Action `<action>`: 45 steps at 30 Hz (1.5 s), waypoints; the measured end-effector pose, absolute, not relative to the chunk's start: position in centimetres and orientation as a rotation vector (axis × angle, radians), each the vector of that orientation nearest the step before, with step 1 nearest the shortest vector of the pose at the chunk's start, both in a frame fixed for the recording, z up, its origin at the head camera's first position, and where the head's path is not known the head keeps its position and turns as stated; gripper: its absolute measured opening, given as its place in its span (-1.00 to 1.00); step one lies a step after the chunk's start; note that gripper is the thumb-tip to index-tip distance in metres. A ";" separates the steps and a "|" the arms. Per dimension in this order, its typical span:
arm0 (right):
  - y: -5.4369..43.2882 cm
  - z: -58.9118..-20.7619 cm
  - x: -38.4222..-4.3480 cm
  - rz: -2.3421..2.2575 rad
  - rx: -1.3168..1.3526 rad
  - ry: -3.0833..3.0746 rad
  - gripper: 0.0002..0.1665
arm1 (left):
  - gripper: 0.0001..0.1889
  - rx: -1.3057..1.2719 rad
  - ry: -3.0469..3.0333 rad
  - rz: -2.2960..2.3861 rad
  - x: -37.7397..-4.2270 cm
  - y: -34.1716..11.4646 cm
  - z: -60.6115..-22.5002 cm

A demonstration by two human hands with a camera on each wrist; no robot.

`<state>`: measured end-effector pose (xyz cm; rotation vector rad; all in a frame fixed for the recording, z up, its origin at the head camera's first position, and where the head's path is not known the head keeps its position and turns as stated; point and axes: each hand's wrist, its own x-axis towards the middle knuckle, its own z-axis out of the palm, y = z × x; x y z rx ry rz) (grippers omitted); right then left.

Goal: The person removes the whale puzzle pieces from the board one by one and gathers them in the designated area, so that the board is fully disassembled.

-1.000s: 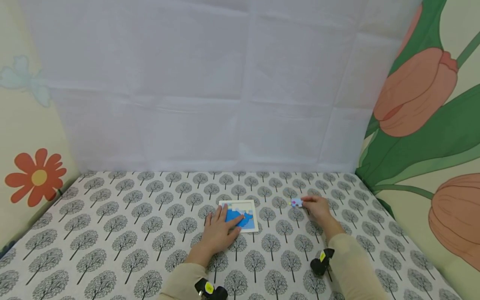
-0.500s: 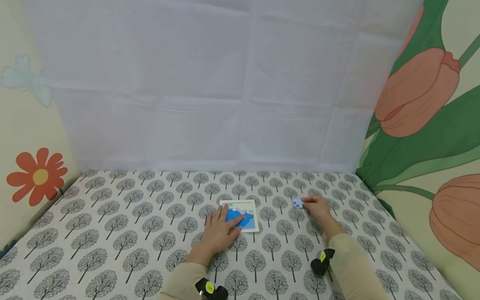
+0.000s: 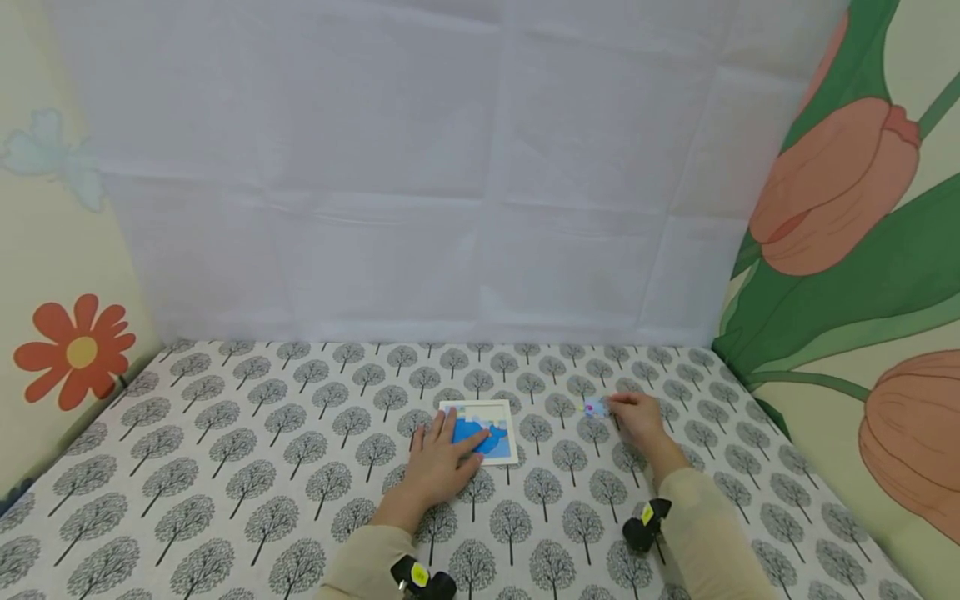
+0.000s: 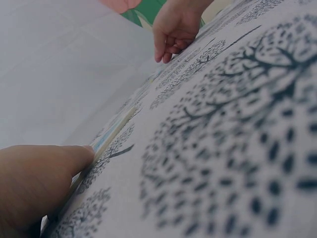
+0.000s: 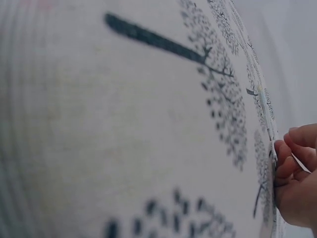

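A small white-framed jigsaw puzzle (image 3: pixel 496 407) with a blue picture lies flat on the cloth in the head view. My left hand (image 3: pixel 437 471) rests on its left side, fingers spread and fairly straight, covering part of the picture. The left wrist view shows the thumb (image 4: pixel 74 158) at the frame's edge (image 4: pixel 116 131). To the right of the puzzle, a pale-blue jigsaw piece (image 3: pixel 595 407) with pink and yellow marks is at the fingertips of my right hand (image 3: pixel 637 423). Those fingers are curled and pinch the piece's right edge; the contact itself is hard to make out.
A tree-print cloth (image 3: pixel 247 467) covers the table. A white sheet (image 3: pixel 390 208) hangs behind its far edge. Painted walls stand on both sides, with a red flower (image 3: pixel 78 354) at left and tulips (image 3: pixel 836 183) at right.
The right fingertips have shifted slightly right along the jigsaw piece, so more of it shows. The left hand and the framed puzzle stay where they were.
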<state>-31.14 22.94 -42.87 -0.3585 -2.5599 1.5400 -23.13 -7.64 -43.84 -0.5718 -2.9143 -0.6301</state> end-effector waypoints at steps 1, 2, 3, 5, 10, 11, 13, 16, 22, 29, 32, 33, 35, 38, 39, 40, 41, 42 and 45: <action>23.0 -42.8 -31.1 1.555 -0.374 -2.550 -0.76 | -0.58 -0.572 -2.915 -0.629 -23.1 -7.6 -43.8; 23.0 -42.7 -31.1 1.569 -0.404 -2.541 -0.75 | -0.58 -0.575 -2.913 -0.630 -23.1 -7.6 -43.8; 23.0 -42.6 -31.1 1.584 -0.426 -2.533 -0.75 | -0.58 -0.574 -2.913 -0.628 -23.2 -7.6 -43.8; 22.9 -42.3 -31.1 1.619 -0.469 -2.515 -0.75 | -0.58 -0.575 -2.913 -0.627 -23.2 -7.5 -43.8; 22.7 -41.7 -30.8 1.689 -0.509 -2.476 -0.73 | -0.58 -0.576 -2.915 -0.630 -23.2 -7.5 -43.8; 22.7 -41.6 -30.7 1.697 -0.511 -2.472 -0.73 | -0.58 -0.576 -2.915 -0.631 -23.2 -7.6 -43.8; 22.6 -41.5 -30.6 1.720 -0.509 -2.457 -0.72 | -0.58 -0.574 -2.914 -0.637 -23.2 -7.6 -43.8; 22.5 -41.4 -30.4 1.763 -0.530 -2.430 -0.72 | -0.58 -0.570 -2.910 -0.649 -23.2 -7.7 -43.8; 22.5 -41.3 -30.5 1.785 -0.583 -2.421 -0.72 | -0.58 -0.565 -2.902 -0.686 -23.1 -7.8 -43.7; 23.0 -41.4 -30.5 1.762 -0.484 -2.455 -0.69 | -0.58 -0.545 -2.902 -0.743 -23.2 -7.8 -43.6; 23.2 -41.2 -30.4 1.753 -0.460 -2.463 -0.69 | -0.56 -0.543 -2.900 -0.759 -23.3 -7.8 -43.6; 23.2 -41.1 -30.4 1.742 -0.464 -2.474 -0.69 | -0.56 -0.540 -2.901 -0.763 -23.4 -7.8 -43.6; 23.2 -40.9 -30.4 1.725 -0.481 -2.485 -0.70 | -0.55 -0.535 -2.900 -0.771 -23.4 -7.9 -43.6; 23.2 -40.7 -30.3 1.697 -0.508 -2.493 -0.71 | -0.54 -0.526 -2.899 -0.774 -23.5 -7.9 -43.6; 23.2 -40.6 -30.3 1.695 -0.504 -2.491 -0.71 | -0.54 -0.522 -2.898 -0.772 -23.5 -7.9 -43.6; 23.2 -40.6 -30.3 1.698 -0.502 -2.482 -0.72 | -0.54 -0.519 -2.895 -0.777 -23.5 -7.9 -43.5; 23.2 -40.6 -30.3 1.698 -0.489 -2.481 -0.72 | -0.54 -0.518 -2.892 -0.779 -23.5 -7.9 -43.5; 23.2 -40.6 -30.3 1.704 -0.476 -2.477 -0.72 | -0.54 -0.515 -2.891 -0.784 -23.5 -7.9 -43.4; 23.1 -40.7 -30.2 1.692 -0.427 -2.496 -0.71 | -0.53 -0.511 -2.892 -0.792 -23.6 -7.9 -43.3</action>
